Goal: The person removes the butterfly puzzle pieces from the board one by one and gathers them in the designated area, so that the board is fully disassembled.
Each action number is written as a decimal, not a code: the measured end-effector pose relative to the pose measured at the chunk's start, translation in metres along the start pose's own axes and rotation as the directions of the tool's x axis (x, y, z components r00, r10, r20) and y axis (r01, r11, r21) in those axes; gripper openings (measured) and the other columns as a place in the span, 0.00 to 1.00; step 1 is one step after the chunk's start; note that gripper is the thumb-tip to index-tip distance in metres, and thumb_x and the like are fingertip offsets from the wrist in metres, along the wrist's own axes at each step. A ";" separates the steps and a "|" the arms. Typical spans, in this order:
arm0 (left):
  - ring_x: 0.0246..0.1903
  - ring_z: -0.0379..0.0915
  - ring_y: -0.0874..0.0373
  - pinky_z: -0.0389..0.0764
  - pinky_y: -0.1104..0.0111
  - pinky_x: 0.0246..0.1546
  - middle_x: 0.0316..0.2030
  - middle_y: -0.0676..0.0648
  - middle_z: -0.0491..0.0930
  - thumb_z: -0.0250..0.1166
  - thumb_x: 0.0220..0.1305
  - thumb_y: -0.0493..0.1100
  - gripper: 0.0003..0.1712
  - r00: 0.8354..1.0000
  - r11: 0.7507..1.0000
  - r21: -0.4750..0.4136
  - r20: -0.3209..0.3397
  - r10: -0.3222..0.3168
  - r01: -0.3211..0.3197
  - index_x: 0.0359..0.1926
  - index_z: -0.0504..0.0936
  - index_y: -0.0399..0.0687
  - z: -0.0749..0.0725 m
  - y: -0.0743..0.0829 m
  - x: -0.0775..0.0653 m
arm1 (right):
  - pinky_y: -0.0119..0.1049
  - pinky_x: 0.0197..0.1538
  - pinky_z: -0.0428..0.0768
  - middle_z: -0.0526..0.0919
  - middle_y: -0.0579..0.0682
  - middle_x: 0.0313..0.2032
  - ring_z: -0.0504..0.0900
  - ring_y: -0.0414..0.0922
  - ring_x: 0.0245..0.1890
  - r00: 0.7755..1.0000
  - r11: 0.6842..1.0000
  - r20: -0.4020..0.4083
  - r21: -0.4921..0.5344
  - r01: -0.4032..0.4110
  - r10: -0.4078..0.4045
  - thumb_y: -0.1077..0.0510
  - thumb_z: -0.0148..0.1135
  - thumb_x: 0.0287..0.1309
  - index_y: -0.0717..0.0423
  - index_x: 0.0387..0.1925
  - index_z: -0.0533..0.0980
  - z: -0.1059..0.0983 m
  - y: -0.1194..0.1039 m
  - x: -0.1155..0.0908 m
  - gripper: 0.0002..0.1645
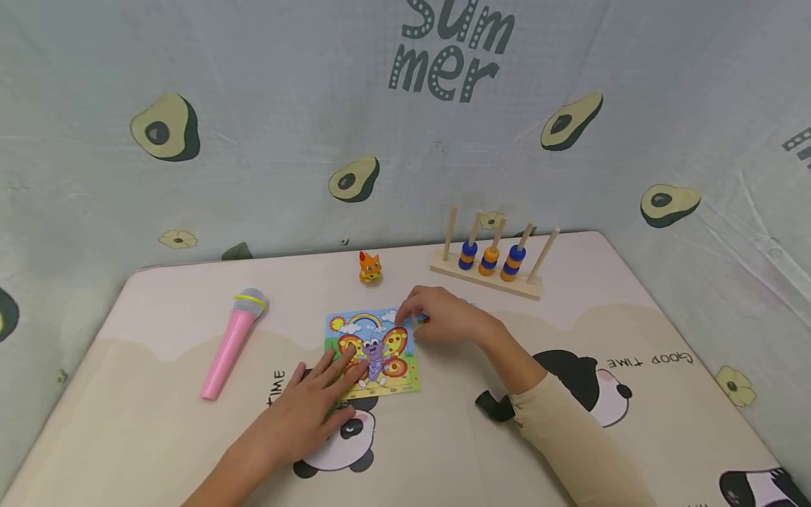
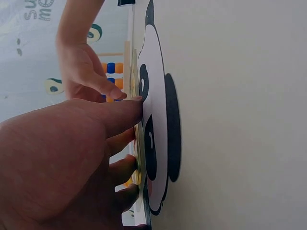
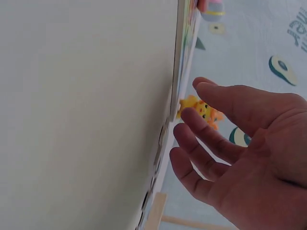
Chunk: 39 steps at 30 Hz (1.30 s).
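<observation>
A flat butterfly picture puzzle (image 1: 398,384) lies on the table. My left hand (image 1: 306,408) rests on its lower left part with fingers spread, and the left wrist view shows the thumb and fingertips (image 2: 128,165) at the board's edge. Over the puzzle's upper right corner hovers my right hand (image 1: 451,317), fingers loosely bent. In the right wrist view nothing lies between the right thumb and fingers (image 3: 192,175). Small colourful flat pieces (image 1: 423,319) lie beside the board, mostly hidden under the right hand; their thin edges (image 3: 158,143) show in the right wrist view.
A pink toy microphone (image 1: 228,345) lies to the left. Behind the puzzle stands a small orange animal figure (image 1: 370,267). At the back right is a wooden peg stand (image 1: 484,274) with blue and orange beads. A printed cloth covers the table (image 1: 158,436).
</observation>
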<state>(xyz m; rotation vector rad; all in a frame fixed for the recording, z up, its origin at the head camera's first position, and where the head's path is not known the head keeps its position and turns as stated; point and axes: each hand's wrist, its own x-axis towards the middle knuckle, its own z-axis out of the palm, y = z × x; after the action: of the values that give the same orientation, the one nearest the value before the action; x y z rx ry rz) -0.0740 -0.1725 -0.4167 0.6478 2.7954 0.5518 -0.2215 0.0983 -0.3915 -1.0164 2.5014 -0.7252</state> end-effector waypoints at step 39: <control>0.81 0.46 0.37 0.52 0.27 0.72 0.82 0.47 0.55 0.63 0.74 0.56 0.38 1.000 1.000 -0.015 0.009 -0.007 0.008 0.80 0.63 0.60 -0.002 -0.001 -0.001 | 0.50 0.70 0.73 0.79 0.52 0.59 0.73 0.52 0.63 0.993 0.996 0.082 -0.041 -0.077 0.080 0.68 0.73 0.57 0.47 0.49 0.88 0.009 -0.021 0.029 0.19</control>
<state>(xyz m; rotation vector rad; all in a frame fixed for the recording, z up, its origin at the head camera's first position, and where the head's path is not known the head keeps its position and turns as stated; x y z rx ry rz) -0.0743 -0.1741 -0.4146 0.6347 2.7817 0.5670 -0.2254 0.0618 -0.3896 -0.9358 2.4764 -0.6013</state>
